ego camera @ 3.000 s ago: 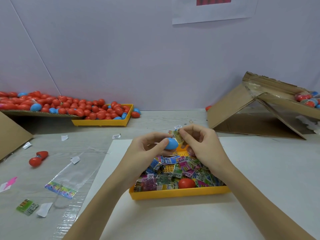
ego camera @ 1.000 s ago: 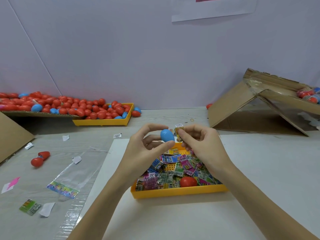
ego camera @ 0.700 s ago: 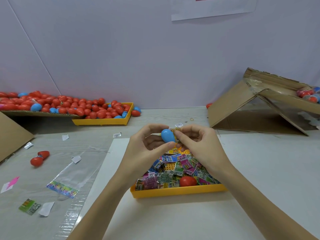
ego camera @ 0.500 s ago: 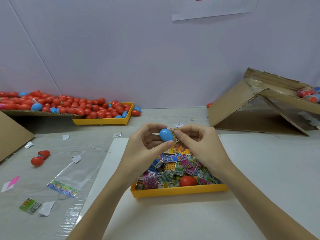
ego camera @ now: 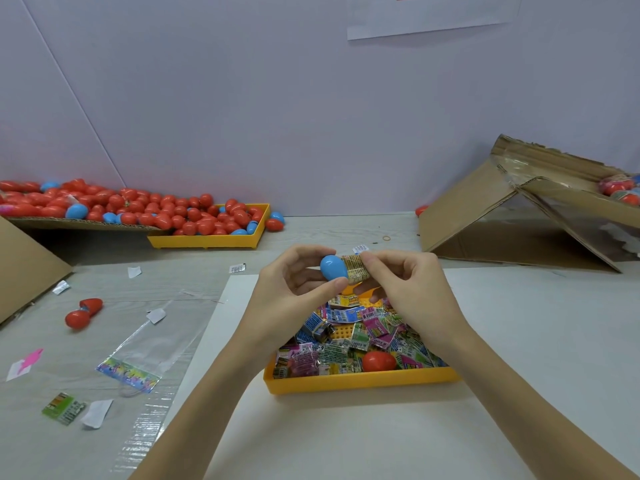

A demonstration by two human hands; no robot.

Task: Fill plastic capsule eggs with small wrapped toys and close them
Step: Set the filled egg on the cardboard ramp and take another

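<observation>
My left hand [ego camera: 294, 292] pinches the blue egg half [ego camera: 333, 267] while my right hand [ego camera: 405, 285] has pushed the wrapped toy [ego camera: 354, 269] partway in; closing comes next.

A single head-mounted wide-angle view is provided, directed forward and downward at close range onto the table [ego camera: 519, 341] and wall [ego camera: 311, 116].

There are 2 shallow yellow plastic trays: 1 near [ego camera: 360, 384] and 1 far [ego camera: 207, 241]. 2 bare hands [ego camera: 298, 289] [ego camera: 408, 289] are in view. The near tray holds 1 red plastic egg [ego camera: 379, 361]. 1 blue plastic egg half [ego camera: 333, 267] is held. The wrapped toy packets [ego camera: 346, 351] and far red eggs [ego camera: 156, 209] are too many to count.
</observation>
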